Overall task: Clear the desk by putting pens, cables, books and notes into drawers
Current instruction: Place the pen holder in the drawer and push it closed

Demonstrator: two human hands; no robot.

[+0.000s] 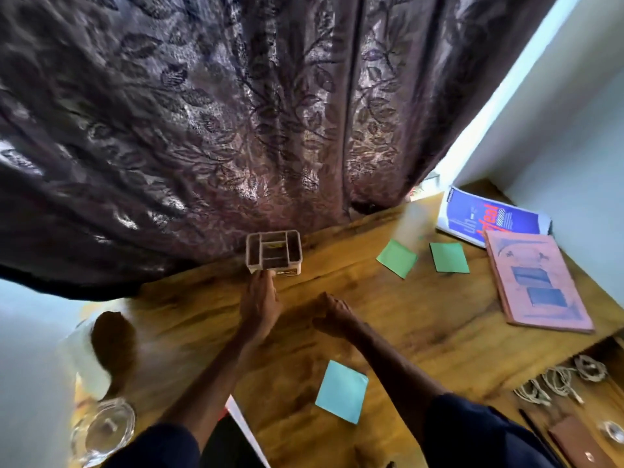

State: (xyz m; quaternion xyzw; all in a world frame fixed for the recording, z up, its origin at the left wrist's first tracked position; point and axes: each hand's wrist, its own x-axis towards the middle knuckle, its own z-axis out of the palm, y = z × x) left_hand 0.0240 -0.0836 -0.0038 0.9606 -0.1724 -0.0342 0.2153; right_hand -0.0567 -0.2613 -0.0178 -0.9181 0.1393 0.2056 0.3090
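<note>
Head view: our left hand (260, 298) straight-fingered, touching tray (273, 253) just ahead; right hand (332, 314) curled, empty. Risk: we push tray off desk (422, 315) edge beyond, into curtain (202, 130).

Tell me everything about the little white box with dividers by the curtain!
The small white plastic organiser box is rectangular with rounded corners, open on top, split by thin walls into several dark-floored compartments. It stands upright at the far edge of the wooden desk, just in front of the dark leaf-patterned curtain. The left hand touches its near left corner with its fingertips.
</note>
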